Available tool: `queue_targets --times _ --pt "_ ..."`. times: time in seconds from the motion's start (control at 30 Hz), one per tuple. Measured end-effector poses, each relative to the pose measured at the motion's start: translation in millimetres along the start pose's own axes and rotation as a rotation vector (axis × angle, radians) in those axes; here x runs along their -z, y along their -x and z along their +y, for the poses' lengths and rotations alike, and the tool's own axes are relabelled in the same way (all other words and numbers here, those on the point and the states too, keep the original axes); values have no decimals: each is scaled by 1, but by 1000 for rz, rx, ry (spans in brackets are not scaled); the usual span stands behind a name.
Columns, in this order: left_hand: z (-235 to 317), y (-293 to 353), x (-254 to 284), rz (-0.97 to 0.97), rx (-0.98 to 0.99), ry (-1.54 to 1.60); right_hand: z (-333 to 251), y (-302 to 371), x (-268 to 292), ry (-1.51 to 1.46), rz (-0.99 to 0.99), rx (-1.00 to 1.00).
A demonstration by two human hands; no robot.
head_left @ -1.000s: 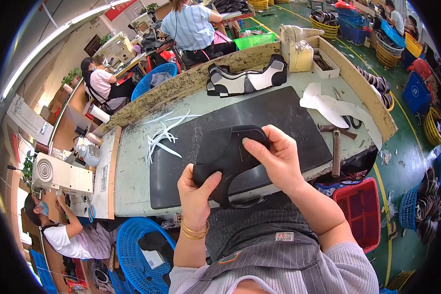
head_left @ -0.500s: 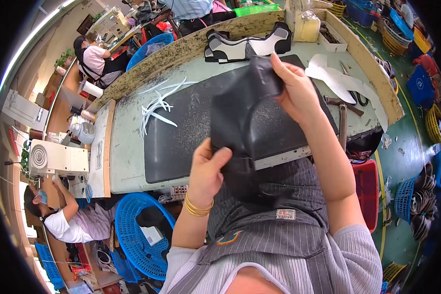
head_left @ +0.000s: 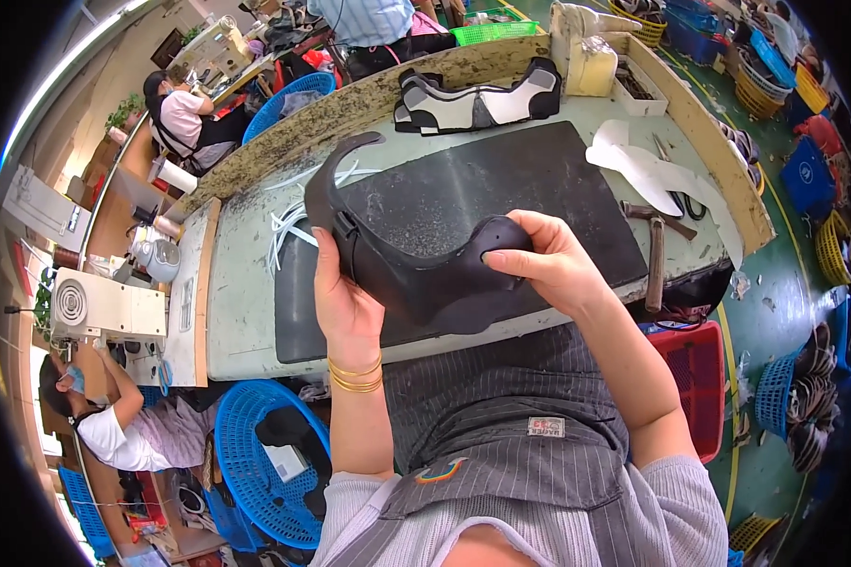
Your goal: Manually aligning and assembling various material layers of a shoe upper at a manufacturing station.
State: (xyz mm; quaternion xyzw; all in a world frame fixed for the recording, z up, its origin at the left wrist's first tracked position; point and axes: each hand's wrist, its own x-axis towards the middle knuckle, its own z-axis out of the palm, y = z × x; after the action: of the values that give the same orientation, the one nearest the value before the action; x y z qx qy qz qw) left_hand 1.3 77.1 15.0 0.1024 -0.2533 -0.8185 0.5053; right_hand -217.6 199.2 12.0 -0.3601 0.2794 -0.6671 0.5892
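A black, leather-like shoe upper (head_left: 416, 291) is held up over the dark work mat (head_left: 548, 180), with a curved strap rising from its left end. My left hand (head_left: 348, 307) supports that left end near a small buckle, its thumb in front and the other fingers hidden behind. My right hand (head_left: 553, 260) pinches the rounded right end, thumb on top. On the bench beyond the mat lies a black, white and grey cut piece (head_left: 487, 106).
Pale blue strips (head_left: 284, 231) lie left of the mat. To the right are a hammer (head_left: 656, 260), white sheet pieces (head_left: 624, 156) and scissors (head_left: 695, 206). A blue basket (head_left: 232, 416) stands lower left, a red crate (head_left: 704, 378) lower right. Co-workers sit at left.
The shoe upper has been turned and spread sideways, so its strap now points up at left. My left hand moved left and up; my right hand came down to the right end.
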Motion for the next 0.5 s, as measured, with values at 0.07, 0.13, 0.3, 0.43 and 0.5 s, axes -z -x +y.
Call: queue_targets --times 0.07,0.13,0.3,0.43,0.5 --pt "1 0 3 -1 -17 5 -4 3 -1 132 -9 63" --pt "2 -1 5 -6 -31 4 -9 6 -6 148 12 57" --pt "-1 4 3 -56 -19 -16 -11 12 -10 184 8 79" --pt "-1 6 9 -77 -36 -48 -15 19 -14 372 -25 130" --pt "0 6 12 -108 -43 -57 -16 21 -15 415 -29 120"
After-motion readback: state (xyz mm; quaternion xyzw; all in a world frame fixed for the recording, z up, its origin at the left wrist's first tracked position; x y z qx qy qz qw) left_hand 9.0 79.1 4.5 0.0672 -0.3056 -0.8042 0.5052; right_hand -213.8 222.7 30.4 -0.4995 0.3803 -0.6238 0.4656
